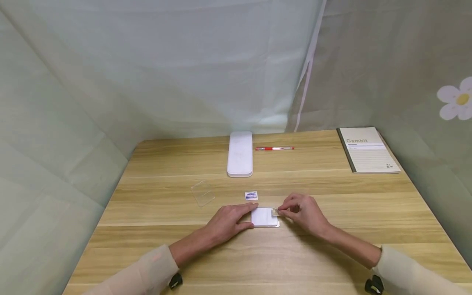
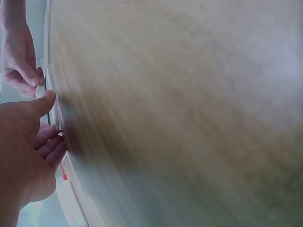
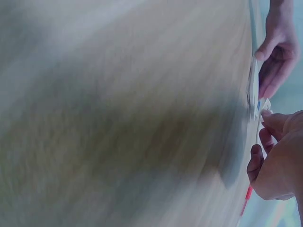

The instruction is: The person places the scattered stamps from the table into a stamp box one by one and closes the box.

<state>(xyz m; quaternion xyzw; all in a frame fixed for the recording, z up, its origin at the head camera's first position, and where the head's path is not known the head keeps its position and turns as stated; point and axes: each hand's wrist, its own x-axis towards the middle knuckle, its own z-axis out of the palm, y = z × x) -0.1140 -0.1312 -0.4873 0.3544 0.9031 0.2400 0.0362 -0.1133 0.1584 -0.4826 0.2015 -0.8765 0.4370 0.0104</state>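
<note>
A small white rectangular pad (image 1: pixel 262 218) with a clear rim lies on the table in the middle of the head view. My left hand (image 1: pixel 225 222) holds it at its left end, thumb at the near edge and index finger at the far edge. Between thumb and index finger, my right hand (image 1: pixel 305 211) pinches a small pale stamp (image 1: pixel 275 212) over the pad's right end. Just beyond the pad lies a blue and white stamp (image 1: pixel 251 196). Both wrist views show the two hands side-on, close together at the tabletop.
A clear square sheet (image 1: pixel 203 193) lies left of the stamps. Farther back are a white oblong case (image 1: pixel 240 155), a red pen (image 1: pixel 274 148) and a notebook (image 1: pixel 368 150) at the right. Fabric curtains (image 1: pixel 184 69) rise behind the wooden table (image 1: pixel 166 176).
</note>
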